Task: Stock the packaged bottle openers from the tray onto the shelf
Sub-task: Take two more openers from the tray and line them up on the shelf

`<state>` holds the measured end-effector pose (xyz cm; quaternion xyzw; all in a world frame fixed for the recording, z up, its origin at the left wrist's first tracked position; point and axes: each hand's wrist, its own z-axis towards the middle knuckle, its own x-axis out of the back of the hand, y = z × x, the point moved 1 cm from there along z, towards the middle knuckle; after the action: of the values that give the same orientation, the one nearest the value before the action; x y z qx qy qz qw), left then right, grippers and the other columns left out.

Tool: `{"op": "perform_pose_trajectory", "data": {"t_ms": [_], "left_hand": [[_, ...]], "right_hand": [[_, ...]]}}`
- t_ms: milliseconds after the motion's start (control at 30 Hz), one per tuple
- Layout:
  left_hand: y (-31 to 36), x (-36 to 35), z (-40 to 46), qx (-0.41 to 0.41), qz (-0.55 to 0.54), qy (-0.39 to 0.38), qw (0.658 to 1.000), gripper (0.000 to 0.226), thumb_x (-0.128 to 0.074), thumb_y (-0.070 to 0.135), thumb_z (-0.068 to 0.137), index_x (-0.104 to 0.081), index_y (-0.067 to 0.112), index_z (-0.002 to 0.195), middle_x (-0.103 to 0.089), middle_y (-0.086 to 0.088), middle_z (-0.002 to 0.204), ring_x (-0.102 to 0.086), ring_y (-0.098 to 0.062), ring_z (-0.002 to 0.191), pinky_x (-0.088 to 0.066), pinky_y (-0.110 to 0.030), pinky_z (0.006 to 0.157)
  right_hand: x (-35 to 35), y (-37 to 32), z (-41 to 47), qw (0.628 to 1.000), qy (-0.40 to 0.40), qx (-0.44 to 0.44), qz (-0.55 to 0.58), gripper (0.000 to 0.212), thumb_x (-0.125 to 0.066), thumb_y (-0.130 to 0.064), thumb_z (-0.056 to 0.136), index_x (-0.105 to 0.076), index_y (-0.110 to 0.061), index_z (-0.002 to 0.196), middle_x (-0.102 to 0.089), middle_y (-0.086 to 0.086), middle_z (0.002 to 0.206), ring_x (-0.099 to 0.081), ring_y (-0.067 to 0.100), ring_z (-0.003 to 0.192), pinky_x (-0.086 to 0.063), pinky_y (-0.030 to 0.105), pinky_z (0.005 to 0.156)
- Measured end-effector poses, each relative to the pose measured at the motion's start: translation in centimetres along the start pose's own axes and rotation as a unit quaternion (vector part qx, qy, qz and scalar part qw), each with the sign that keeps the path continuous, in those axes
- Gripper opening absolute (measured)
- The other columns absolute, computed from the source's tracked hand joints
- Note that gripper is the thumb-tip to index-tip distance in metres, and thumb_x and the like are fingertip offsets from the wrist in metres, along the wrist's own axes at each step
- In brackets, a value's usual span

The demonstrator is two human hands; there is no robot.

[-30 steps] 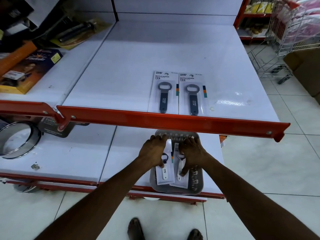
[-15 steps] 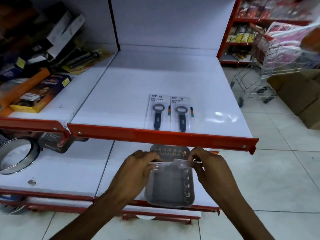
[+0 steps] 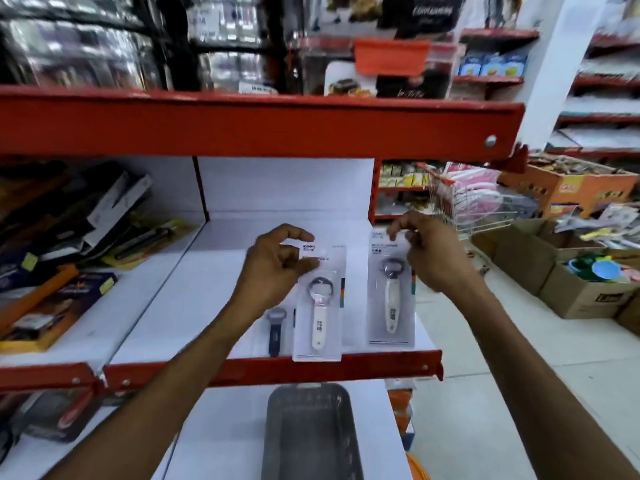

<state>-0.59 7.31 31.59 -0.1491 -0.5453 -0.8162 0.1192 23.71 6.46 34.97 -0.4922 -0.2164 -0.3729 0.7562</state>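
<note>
left hand (image 3: pixel 273 261) pinches white-handled pack (image 3: pixel 318 303) by top | right hand (image 3: pixel 429 251) likewise, second pack (image 3: pixel 392 292) | both hang long-axis down (above shelf (image 3: pixel 194 306))

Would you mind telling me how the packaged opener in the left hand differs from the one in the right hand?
The left hand holds its white-handled opener pack lower, its bottom edge overlapping the shelf's red front rail; the right hand holds its pack higher and further right, bottom edge above the rail. Both packs hang upright, pinched at the top.
</note>
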Motion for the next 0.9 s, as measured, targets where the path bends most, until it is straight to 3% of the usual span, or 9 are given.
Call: {"op": "perform_pose_trajectory", "data": {"t_ms": [67,167,300,400,467,600,667,767,900], "left_hand": [[-2.0,-1.5,3.2,0.043,-0.042,-0.013,0.998,0.027,-0.082,0.007,0.075,-0.067,0.024,0.090,-0.072,-0.017,0.078,-0.061,-0.019,0.060,-0.053,-0.025,0.053],[-4.2,-4.0,6.1,0.086,-0.054,-0.014,0.995,0.026,-0.083,0.003,0.072,-0.070,0.013,0.092,-0.071,-0.012,0.087,-0.064,-0.011,0.064,-0.054,-0.021,0.050],[-6.2,-6.3,7.5,0.132,-0.007,0.006,0.991,0.027,-0.087,0.007,0.068,-0.073,0.008,0.091,-0.073,-0.015,0.092,-0.069,-0.020,0.073,-0.063,-0.043,0.075],[-6.9,-7.2,7.9,0.091,0.097,0.009,0.991,0.037,-0.090,0.014,0.065,-0.073,0.002,0.095,-0.073,-0.018,0.098,-0.071,-0.029,0.090,-0.059,-0.039,0.085],[-7.5,-7.6,7.9,0.049,0.173,-0.004,0.984,0.042,-0.089,0.025,0.066,-0.072,0.004,0.098,-0.071,-0.013,0.105,-0.067,-0.026,0.098,-0.053,-0.030,0.085],[-7.3,-6.9,7.5,-0.002,0.263,-0.103,0.959,0.049,-0.085,0.046,0.068,-0.071,0.016,0.105,-0.067,-0.001,0.116,-0.059,-0.017,0.112,-0.049,-0.029,0.093],[-6.4,-6.4,7.3,-0.034,0.296,-0.193,0.935,0.056,-0.083,0.054,0.066,-0.070,0.025,0.111,-0.066,0.003,0.126,-0.056,-0.014,0.121,-0.044,-0.028,0.100],[-6.3,-6.4,6.7,-0.019,0.352,-0.309,0.883,0.078,-0.080,0.063,0.061,-0.057,0.036,0.130,-0.046,0.007,0.151,-0.033,-0.013,0.142,-0.031,-0.034,0.114],[-7.5,-7.1,6.2,0.021,0.366,-0.334,0.868,0.088,-0.076,0.067,0.063,-0.043,0.041,0.140,-0.022,0.004,0.163,-0.020,-0.023,0.150,-0.023,-0.046,0.120]], "right_hand": [[-1.6,1.5,2.8,0.998,-0.047,-0.012,-0.033,0.043,-0.036,0.016,0.078,-0.059,-0.021,0.087,-0.065,0.014,0.099,-0.054,0.012,0.058,-0.035,0.025,0.040],[-4.3,4.0,5.4,0.994,-0.085,-0.039,-0.062,0.041,-0.037,0.013,0.078,-0.065,-0.014,0.093,-0.068,0.020,0.103,-0.052,0.018,0.060,-0.034,0.019,0.035],[-7.0,6.7,5.8,0.987,-0.133,-0.068,-0.061,0.037,-0.041,0.010,0.081,-0.065,-0.008,0.102,-0.066,0.020,0.110,-0.056,0.025,0.074,-0.039,0.014,0.042],[-8.0,8.3,5.4,0.984,-0.157,-0.059,-0.066,0.038,-0.042,0.013,0.078,-0.064,-0.004,0.103,-0.064,0.016,0.108,-0.059,0.028,0.082,-0.046,0.023,0.058],[-8.4,9.3,5.1,0.983,-0.162,-0.042,-0.070,0.041,-0.042,0.013,0.079,-0.066,-0.010,0.102,-0.067,0.013,0.110,-0.064,0.024,0.089,-0.051,0.026,0.067],[-8.2,9.4,4.0,0.986,-0.143,-0.012,-0.085,0.026,-0.053,-0.003,0.088,-0.070,-0.019,0.099,-0.070,0.011,0.110,-0.065,0.014,0.072,-0.049,0.025,0.069],[-8.1,9.1,3.0,0.982,-0.161,0.001,-0.099,0.021,-0.061,-0.020,0.088,-0.069,-0.022,0.107,-0.068,0.010,0.113,-0.068,0.025,0.089,-0.052,0.029,0.079],[-8.7,8.8,1.0,0.961,-0.242,0.036,-0.127,0.029,-0.062,-0.029,0.086,-0.066,-0.013,0.109,-0.069,0.008,0.115,-0.064,0.028,0.104,-0.051,0.034,0.089],[-9.1,9.4,0.0,0.965,-0.230,0.034,-0.123,0.031,-0.055,-0.025,0.089,-0.061,-0.007,0.114,-0.067,0.011,0.119,-0.061,0.032,0.106,-0.050,0.035,0.085]]}}
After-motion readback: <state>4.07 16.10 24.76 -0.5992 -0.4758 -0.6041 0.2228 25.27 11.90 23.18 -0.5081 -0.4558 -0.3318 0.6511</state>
